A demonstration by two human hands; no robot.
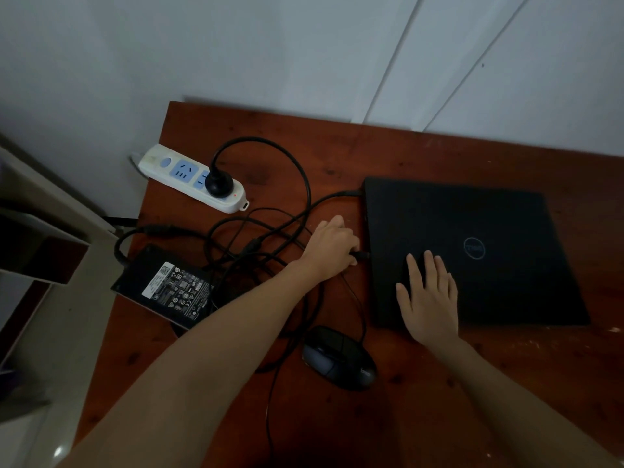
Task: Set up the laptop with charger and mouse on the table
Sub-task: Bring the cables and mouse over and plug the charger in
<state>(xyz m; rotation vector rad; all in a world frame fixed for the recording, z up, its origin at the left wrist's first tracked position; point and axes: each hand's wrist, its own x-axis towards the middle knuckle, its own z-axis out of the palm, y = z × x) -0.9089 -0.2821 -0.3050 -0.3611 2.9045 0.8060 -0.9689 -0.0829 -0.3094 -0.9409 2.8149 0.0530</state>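
From the head view, one closed black laptop [472,255] lies on the reddish worktop [422,400], one charger brick [165,287] sits well to its left, and one mouse [339,358] rests near the front. One white power strip [192,179] carries one black plug [218,184]. The left hand [332,246] has its grip pinching a connector [360,255] at the laptop's left edge; the right hand [429,295] lies spread flat on the lid.

Looks like a room in a home: a scuffed reddish wooden desk [439,383] pushed against a plain white wall [202,45], a white power strip [192,179] on it, pale tiled floor [50,434] beside.
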